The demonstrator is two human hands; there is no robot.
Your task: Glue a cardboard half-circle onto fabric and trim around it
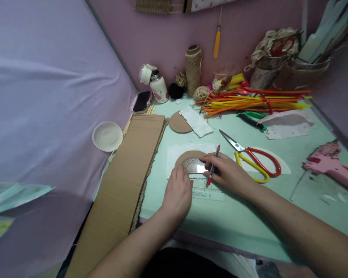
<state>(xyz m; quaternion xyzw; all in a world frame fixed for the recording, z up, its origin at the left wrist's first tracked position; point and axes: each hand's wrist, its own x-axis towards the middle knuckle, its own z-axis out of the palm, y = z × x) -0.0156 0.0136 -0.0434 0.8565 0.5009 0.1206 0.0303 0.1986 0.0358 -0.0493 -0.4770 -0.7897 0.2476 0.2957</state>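
Note:
My left hand [177, 192] lies with curled fingers pressing a clear protractor [195, 166] onto a brown cardboard half-disc [182, 159]. The half-disc rests on a white sheet of paper [174, 152]. My right hand [228, 172] touches the protractor's right side and holds a red pen [213, 165] between its fingers, tip pointing down toward me. A clear ruler [208, 193] lies just in front of both hands on the pale green table [249, 216].
Red-and-yellow scissors [256, 160] lie right of my right hand. A long cardboard sheet [127, 181] leans over the table's left edge beside a paper plate [107, 136]. A pink glue gun [330, 166], coloured straws [258, 101], twine spools [193, 69] and a flask [159, 87] crowd the back.

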